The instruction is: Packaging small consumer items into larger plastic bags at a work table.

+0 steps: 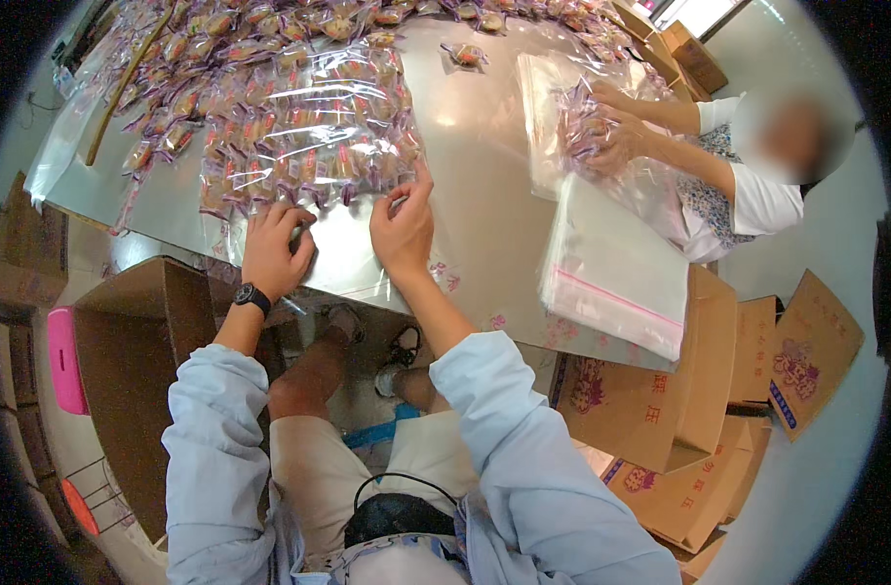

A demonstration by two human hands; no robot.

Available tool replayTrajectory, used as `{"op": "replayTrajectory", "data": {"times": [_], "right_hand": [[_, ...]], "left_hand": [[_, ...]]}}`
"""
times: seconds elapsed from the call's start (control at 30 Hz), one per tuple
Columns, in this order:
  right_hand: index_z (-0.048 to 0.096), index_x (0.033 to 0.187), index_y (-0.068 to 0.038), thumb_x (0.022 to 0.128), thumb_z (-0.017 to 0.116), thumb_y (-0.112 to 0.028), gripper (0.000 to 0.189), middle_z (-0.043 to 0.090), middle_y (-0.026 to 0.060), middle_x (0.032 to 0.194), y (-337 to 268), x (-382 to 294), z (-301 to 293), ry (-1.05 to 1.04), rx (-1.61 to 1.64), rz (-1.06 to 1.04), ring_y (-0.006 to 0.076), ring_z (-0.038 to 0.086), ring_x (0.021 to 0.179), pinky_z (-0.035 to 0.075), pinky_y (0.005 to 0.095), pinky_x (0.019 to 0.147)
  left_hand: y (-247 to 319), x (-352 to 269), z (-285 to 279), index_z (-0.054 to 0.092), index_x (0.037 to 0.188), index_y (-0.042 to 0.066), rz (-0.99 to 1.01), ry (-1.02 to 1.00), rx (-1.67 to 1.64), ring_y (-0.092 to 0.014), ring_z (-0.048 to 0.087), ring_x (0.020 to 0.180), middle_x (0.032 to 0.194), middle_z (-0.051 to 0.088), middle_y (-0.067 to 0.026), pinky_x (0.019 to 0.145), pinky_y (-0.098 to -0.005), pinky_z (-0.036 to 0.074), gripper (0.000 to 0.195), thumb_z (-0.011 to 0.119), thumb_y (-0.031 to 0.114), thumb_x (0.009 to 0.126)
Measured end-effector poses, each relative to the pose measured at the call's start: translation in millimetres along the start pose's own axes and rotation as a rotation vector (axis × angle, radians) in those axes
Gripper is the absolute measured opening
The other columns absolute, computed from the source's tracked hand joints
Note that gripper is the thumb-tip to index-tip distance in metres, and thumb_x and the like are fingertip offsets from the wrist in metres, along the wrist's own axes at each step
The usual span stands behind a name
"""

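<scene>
A large clear plastic bag (306,124) lies flat on the metal-topped table in front of me, filled with rows of small wrapped pastries. My left hand (277,238), a black watch on its wrist, rests its bent fingers against the nearest row, thumb apart. At the bag's near right corner is my right hand (405,223). Its index finger stretches along the bag's side while the other fingers curl in; whether they pinch the film is hidden. The bag's loose end, with pink printing, seems to spread under both hands towards the table edge.
Loose wrapped pastries (219,25) heap across the table's far side, with a wooden stick (127,80) at left. To the right, a co-worker's hands (617,128) handle bagged pastries beside a stack of clear bags (614,270). Cardboard boxes (635,409) and a pink stool (67,358) stand below.
</scene>
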State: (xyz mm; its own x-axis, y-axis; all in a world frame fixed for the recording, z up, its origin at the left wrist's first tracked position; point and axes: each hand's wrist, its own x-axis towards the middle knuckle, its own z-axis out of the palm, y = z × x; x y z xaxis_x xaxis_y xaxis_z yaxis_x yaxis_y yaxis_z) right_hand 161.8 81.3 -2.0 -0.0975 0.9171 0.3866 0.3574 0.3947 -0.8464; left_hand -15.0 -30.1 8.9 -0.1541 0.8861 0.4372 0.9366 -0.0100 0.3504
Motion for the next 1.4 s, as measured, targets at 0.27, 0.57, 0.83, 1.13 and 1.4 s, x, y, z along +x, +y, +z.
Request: {"op": "replayTrajectory", "data": {"times": [0.27,0.57,0.83,1.13,1.4], "right_hand": [[0.045,0.139,0.005,0.092,0.059,-0.003,0.05,0.065,0.0174,0.096,20,3,8,0.091,0.044,-0.098,0.0258,0.066,0.075,0.054,0.0376,0.066],[0.04,0.147,0.001,0.091,0.055,0.003,0.058,0.064,0.0249,0.117,2,0,5,0.047,0.268,-0.05,0.0319,0.071,0.094,0.061,0.0387,0.067],[0.059,0.121,-0.004,0.086,0.057,-0.002,0.035,0.064,0.0194,0.111,6,2,2,-0.068,0.032,-0.134,0.0372,0.067,0.095,0.057,0.0437,0.077],[0.068,0.117,-0.009,0.083,0.06,-0.004,0.035,0.066,0.0143,0.108,-3,-3,-2,-0.227,0.051,-0.188,0.0331,0.069,0.084,0.056,0.0425,0.075],[0.075,0.113,-0.01,0.084,0.063,-0.008,0.031,0.068,0.0119,0.093,-8,-1,-3,-0.315,0.001,-0.287,0.0277,0.068,0.073,0.056,0.0382,0.071]], "left_hand": [[-1,3,4,0.069,0.103,0.009,0.014,0.023,-0.04,-0.033,0.057,0.103,0.104,0.063,-0.0091,0.093,-0.0443,0.044,0.018,0.064,0.015,0.086],[0,1,0,0.07,0.101,0.01,0.017,0.037,-0.036,-0.033,0.057,0.103,0.101,0.063,-0.0087,0.093,-0.0447,0.045,0.016,0.064,0.016,0.087],[-5,0,1,0.071,0.101,0.011,0.01,0.042,-0.056,-0.033,0.058,0.104,0.104,0.065,-0.0078,0.095,-0.045,0.045,0.017,0.065,0.019,0.087],[-7,-2,2,0.07,0.101,0.011,0.028,0.062,-0.06,-0.033,0.058,0.106,0.103,0.064,-0.0081,0.097,-0.0451,0.044,0.019,0.066,0.019,0.085],[-6,2,2,0.065,0.126,0.014,0.043,0.039,-0.027,-0.034,0.058,0.107,0.105,0.064,-0.0106,0.097,-0.0479,0.043,0.04,0.064,0.022,0.087]]}}
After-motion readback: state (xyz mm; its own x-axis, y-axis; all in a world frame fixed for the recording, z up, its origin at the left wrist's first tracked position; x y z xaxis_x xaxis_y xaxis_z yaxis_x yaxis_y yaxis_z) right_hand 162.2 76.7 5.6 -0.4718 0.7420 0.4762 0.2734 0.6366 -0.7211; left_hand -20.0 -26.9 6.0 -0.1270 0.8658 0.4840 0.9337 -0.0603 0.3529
